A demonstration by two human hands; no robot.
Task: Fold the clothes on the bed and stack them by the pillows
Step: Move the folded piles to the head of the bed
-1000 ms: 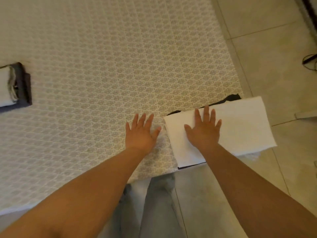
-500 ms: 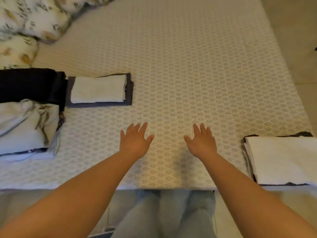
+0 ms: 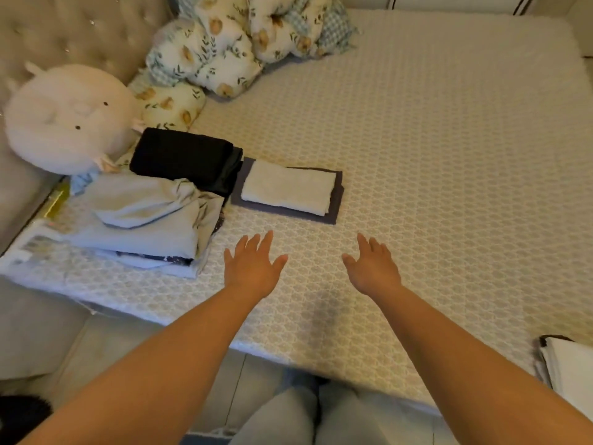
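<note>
Clothes (image 3: 288,187) now nearer both hands; pillows revealed.

The person's forearms are bare to the frame's lower edge, with no sleeve showing. The left hand (image 3: 253,268) and right hand (image 3: 372,268) wear no rings, watch or gloves. Below the bed (image 3: 449,155) edge, the legs wear light grey-blue trousers (image 3: 308,419).

Home bedroom: patterned bed (image 3: 417,155), floral pillows (image 3: 205,56) and plush toy (image 3: 67,118) at 10–11 o'clock against tufted headboard (image 3: 80,30).
</note>
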